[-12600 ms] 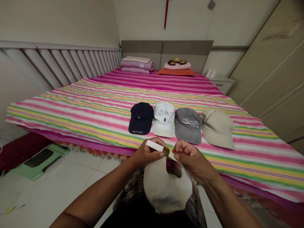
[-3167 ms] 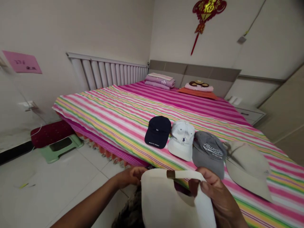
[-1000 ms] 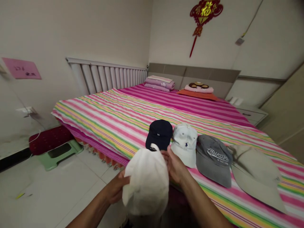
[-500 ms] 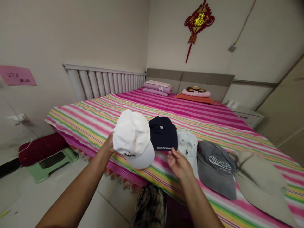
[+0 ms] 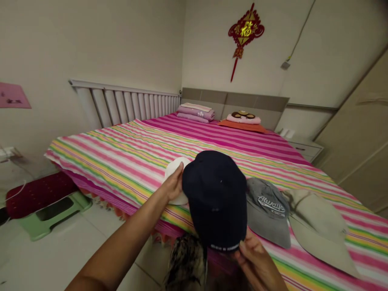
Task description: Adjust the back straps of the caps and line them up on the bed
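A navy baseball cap [image 5: 216, 194] is held up over the near edge of the bed, its brim pointing down toward me. My left hand [image 5: 174, 186] grips the crown at its left side, the fingers partly hidden behind the cap. Small white lettering runs along the brim edge, where my right hand [image 5: 254, 256] pinches the right corner. Behind my left hand a white cap [image 5: 176, 167] rests on the bed, partly covered. A grey cap [image 5: 269, 210] with "Always" lettering lies to the right of the navy one, beside a wide beige hat [image 5: 321, 230].
Striped bedding covers the bed [image 5: 121, 153]. Folded purple bedding [image 5: 195, 113] and a pink pillow with a bear pattern [image 5: 244, 118] sit by the headboard. A green stool [image 5: 54, 214] with a red top stands on the floor at left. A nightstand [image 5: 306, 149] stands at right.
The white cap has left my left hand and lies on the bed. Both hands now hold the navy cap, lifted nearer to me. It hides the pale mint cap seen earlier.
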Motion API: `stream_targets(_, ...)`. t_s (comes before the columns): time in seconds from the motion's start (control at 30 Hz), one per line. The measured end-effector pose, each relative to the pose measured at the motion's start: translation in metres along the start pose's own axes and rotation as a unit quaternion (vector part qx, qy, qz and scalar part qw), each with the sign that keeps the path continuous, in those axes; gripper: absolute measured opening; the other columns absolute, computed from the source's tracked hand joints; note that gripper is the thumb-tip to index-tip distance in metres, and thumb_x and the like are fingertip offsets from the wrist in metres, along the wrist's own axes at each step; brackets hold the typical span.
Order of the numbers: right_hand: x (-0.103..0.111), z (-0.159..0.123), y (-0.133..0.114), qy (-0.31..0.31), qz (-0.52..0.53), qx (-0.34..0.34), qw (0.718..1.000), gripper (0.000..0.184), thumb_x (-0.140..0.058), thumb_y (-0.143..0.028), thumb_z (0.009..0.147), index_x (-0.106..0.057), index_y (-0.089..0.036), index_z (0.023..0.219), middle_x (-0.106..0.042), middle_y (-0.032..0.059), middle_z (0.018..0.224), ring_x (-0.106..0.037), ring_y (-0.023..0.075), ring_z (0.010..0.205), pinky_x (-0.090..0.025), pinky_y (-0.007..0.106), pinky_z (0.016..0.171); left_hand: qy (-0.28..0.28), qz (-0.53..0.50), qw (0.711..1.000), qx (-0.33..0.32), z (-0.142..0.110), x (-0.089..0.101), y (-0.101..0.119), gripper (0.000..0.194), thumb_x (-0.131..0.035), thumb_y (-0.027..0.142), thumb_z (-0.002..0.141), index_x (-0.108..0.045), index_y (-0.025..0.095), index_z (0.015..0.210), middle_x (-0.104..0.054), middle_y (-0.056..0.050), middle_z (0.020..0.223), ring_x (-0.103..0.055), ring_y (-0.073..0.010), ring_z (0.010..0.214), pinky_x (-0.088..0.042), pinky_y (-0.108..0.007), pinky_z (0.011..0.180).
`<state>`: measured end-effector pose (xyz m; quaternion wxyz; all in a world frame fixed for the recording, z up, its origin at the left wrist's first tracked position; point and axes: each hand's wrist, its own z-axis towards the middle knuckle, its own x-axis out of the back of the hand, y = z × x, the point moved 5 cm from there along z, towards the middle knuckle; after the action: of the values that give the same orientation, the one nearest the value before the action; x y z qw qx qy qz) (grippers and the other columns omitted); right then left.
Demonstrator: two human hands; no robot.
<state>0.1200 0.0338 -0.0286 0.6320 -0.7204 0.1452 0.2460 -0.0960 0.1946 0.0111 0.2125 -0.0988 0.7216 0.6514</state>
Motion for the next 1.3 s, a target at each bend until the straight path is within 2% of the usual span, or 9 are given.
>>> stream_targets(0.07, 0.005, -0.008, 0.022, -0.007, -0.054, -0.037, 0.998, 0.029, -0.075, -0.033, 0.060, -0.065, -0.018, 0.083, -0.058, -0.0014, 0.059, -0.045, 0.0070, 0.047, -0.038, 0.018, 0.046, -0.064, -0.080, 0.992, 0.075, -0.026, -0.020, -0.015, 0.029, -0.062, 0.038, 0.067, -0.063, 0.012, 0.080, -0.067, -0.006, 0.068, -0.062, -0.0202, 0.069, -0.048, -0.032, 0.071)
stream_targets(0.17, 0.020, -0.011, 0.026, 0.019, -0.178, -0.029, 0.983, 0.030, -0.077, -0.035, 0.052, -0.066, -0.019, 0.076, -0.065, 0.0025, 0.068, -0.055, 0.0148, 0.056, -0.043, 0.024, 0.052, -0.128, -0.124, 0.981, 0.080, -0.063, -0.042, -0.017, 0.029, -0.069, 0.020, 0.056, -0.064, 0.014, 0.085, -0.067, -0.003, 0.068, -0.062, -0.0157, 0.059, -0.049, -0.028, 0.064)
stream_targets(0.33, 0.021, -0.015, -0.040, 0.121, -0.252, 0.075, 0.957, 0.035, -0.063, -0.045, 0.068, -0.063, -0.023, 0.096, -0.067, 0.0072, 0.097, -0.059, 0.0231, 0.091, -0.043, 0.033, 0.080, -0.277, -0.079, 0.955, 0.075, -0.114, -0.087, -0.014, 0.043, -0.069, 0.005, 0.048, -0.065, 0.013, 0.090, -0.069, -0.006, 0.080, -0.064, -0.0158, 0.069, -0.048, -0.023, 0.066)
stream_targets(0.47, -0.028, -0.023, -0.070, -0.014, -0.311, 0.103, 0.945, 0.041, -0.062, -0.048, 0.070, -0.064, -0.020, 0.100, -0.065, 0.0081, 0.100, -0.056, 0.0227, 0.094, -0.040, 0.030, 0.082, -0.333, -0.071, 0.934, 0.109, -0.135, -0.106, -0.021, 0.044, -0.068, 0.012, 0.052, -0.064, 0.011, 0.095, -0.068, -0.009, 0.084, -0.063, -0.0171, 0.072, -0.048, -0.026, 0.069)
stream_targets(0.63, -0.049, -0.030, -0.051, -0.069, -0.299, 0.044, 0.951, 0.030, -0.059, -0.046, 0.073, -0.058, -0.017, 0.066, -0.048, -0.0039, 0.053, -0.037, 0.0080, 0.047, -0.029, 0.019, 0.045, -0.302, -0.100, 0.939, 0.128, -0.136, -0.102, -0.028, 0.036, -0.067, 0.023, 0.054, -0.067, 0.008, 0.087, -0.068, -0.009, 0.072, -0.062, -0.0153, 0.063, -0.046, -0.023, 0.062)
stream_targets(0.83, -0.046, -0.033, -0.049, -0.063, -0.279, 0.055, 0.957, 0.030, -0.056, -0.046, 0.075, -0.054, -0.017, 0.069, -0.040, -0.0059, 0.052, -0.029, 0.0060, 0.044, -0.022, 0.018, 0.041, -0.208, 0.015, 0.960, 0.187, -0.135, -0.096, -0.040, 0.017, -0.071, 0.020, 0.054, -0.065, 0.009, 0.067, -0.061, -0.002, 0.055, -0.051, -0.0061, 0.044, -0.037, -0.016, 0.046)
stream_targets(1.07, -0.054, -0.037, -0.054, -0.047, -0.309, 0.078, 0.947, 0.030, -0.060, -0.044, 0.073, -0.056, -0.016, 0.063, -0.039, -0.0059, 0.048, -0.028, 0.0064, 0.044, -0.023, 0.019, 0.041, -0.208, 0.024, 0.958, 0.197, -0.142, -0.099, -0.044, 0.023, -0.075, 0.025, 0.049, -0.060, 0.011, 0.058, -0.054, 0.002, 0.047, -0.043, -0.0040, 0.038, -0.028, -0.016, 0.039)
stream_targets(1.2, -0.027, -0.023, -0.056, 0.045, -0.228, 0.082, 0.969, 0.030, -0.065, -0.043, 0.068, -0.055, -0.017, 0.058, -0.039, -0.0071, 0.042, -0.030, 0.0061, 0.039, -0.026, 0.018, 0.040, -0.193, -0.028, 0.970, 0.147, -0.140, -0.090, -0.028, 0.033, -0.079, 0.033, 0.045, -0.058, 0.011, 0.058, -0.056, 0.001, 0.050, -0.047, -0.0053, 0.041, -0.032, -0.016, 0.042)
stream_targets(1.3, -0.001, -0.010, -0.043, 0.074, -0.113, 0.040, 0.990, 0.030, -0.070, -0.044, 0.063, -0.063, -0.018, 0.076, -0.061, -0.0003, 0.061, -0.054, 0.0119, 0.056, -0.042, 0.022, 0.056, -0.172, -0.058, 0.978, 0.103, -0.135, -0.077, -0.014, 0.033, -0.078, 0.034, 0.048, -0.056, 0.011, 0.058, -0.053, 0.002, 0.048, -0.045, -0.0044, 0.040, -0.033, -0.015, 0.041)
